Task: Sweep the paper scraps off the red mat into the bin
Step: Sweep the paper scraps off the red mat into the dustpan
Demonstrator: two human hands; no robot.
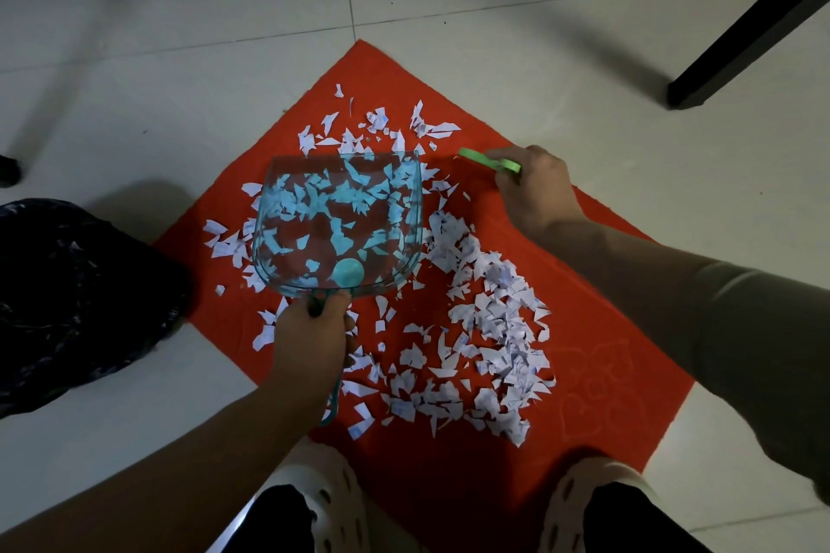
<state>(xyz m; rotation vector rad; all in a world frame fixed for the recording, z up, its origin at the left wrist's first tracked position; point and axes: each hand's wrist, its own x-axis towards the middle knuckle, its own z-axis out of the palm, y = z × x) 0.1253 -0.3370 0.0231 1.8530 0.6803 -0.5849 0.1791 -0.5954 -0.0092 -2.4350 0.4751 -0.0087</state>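
Across mat [629, 283], jagged white scraps [494, 328]

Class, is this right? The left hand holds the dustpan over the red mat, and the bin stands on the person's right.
No. In the head view the bin stands on the person's left; the left hand does hold the dustpan.

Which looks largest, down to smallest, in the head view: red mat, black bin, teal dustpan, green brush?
1. red mat
2. black bin, cut off by the frame edge
3. teal dustpan, close to the bin in size, so unsure
4. green brush, mostly hidden in the right hand
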